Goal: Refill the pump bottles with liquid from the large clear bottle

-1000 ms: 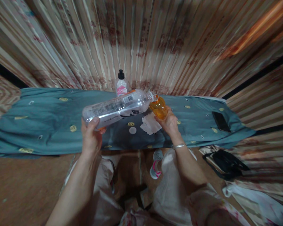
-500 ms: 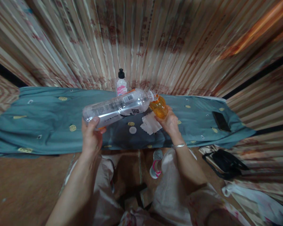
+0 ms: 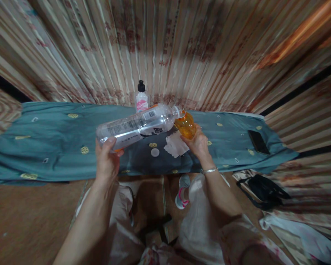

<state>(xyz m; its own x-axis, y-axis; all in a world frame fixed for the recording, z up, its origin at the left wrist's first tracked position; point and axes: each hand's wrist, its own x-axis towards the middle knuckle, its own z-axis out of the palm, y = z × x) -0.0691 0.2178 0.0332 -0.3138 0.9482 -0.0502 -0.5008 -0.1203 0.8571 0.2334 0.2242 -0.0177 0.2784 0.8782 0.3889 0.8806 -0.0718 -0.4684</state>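
Observation:
My left hand point(image 3: 108, 158) is wrapped round the base end of a large clear plastic bottle point(image 3: 138, 129) with a printed label. The bottle lies tilted, its uncapped mouth at the right and a little higher than its base. That mouth meets the opening of a small orange translucent bottle point(image 3: 185, 126), which leans toward it. My right hand point(image 3: 198, 141) grips the orange bottle from its lower right side. Whether liquid passes between them I cannot tell. Below them on the cloth are a white round cap point(image 3: 155, 152) and a white scalloped paper or cloth piece point(image 3: 175, 144).
A bottle with a black pump top point(image 3: 141, 97) stands behind the clear bottle. A dark phone point(image 3: 258, 142) lies at the right of the teal tablecloth point(image 3: 57, 136). Pleated curtains point(image 3: 160, 48) hang behind the table; a black bag point(image 3: 263, 191) is at the lower right.
Hardly anything differs. Both hands hold the two bottles mouth to mouth in nearly the same place; the whole view has shifted very slightly.

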